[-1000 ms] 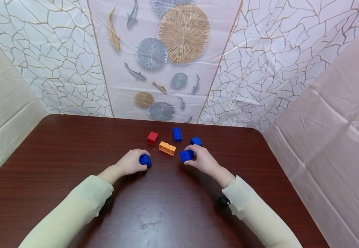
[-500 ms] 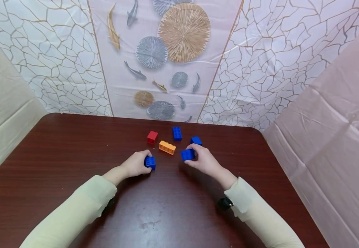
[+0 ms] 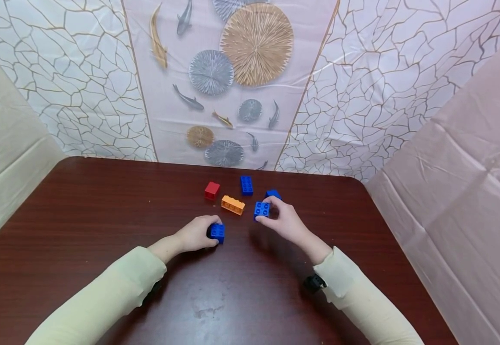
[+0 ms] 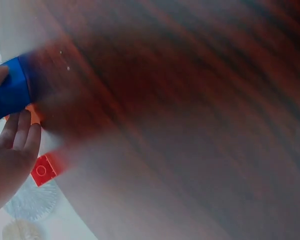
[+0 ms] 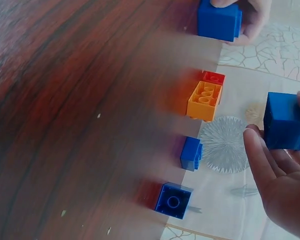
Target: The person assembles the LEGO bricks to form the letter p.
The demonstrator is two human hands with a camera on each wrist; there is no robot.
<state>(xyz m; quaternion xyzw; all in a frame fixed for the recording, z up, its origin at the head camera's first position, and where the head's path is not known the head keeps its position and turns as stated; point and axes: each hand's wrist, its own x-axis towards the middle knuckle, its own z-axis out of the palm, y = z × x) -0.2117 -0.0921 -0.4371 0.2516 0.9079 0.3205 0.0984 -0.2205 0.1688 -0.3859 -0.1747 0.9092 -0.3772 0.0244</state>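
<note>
Between thumb and fingers, my left hand (image 3: 195, 235) pinches a blue building brick (image 3: 217, 233), studs up, close over the table. My right hand (image 3: 287, 221) holds another blue brick (image 3: 261, 210) with its studs facing up, farther back and to the right; this brick (image 5: 288, 121) shows its plain sides in the right wrist view. A gap separates the two held bricks. Behind them lie an orange brick (image 3: 233, 205) on its side and a red brick (image 3: 212, 190). Just beyond the right hand is a further blue brick (image 3: 273, 194), partly hidden by the fingers.
A longer blue brick (image 3: 247, 185) lies near the back edge of the dark wooden table (image 3: 103, 206). Patterned cloth (image 3: 228, 110) hangs directly behind the table, and plain cloth (image 3: 457, 191) closes off the right side.
My left hand has moved right and slightly nearer, its brick turning studs up. The right hand has moved slightly back, its brick tipping so the studs show. The loose bricks stay put.
</note>
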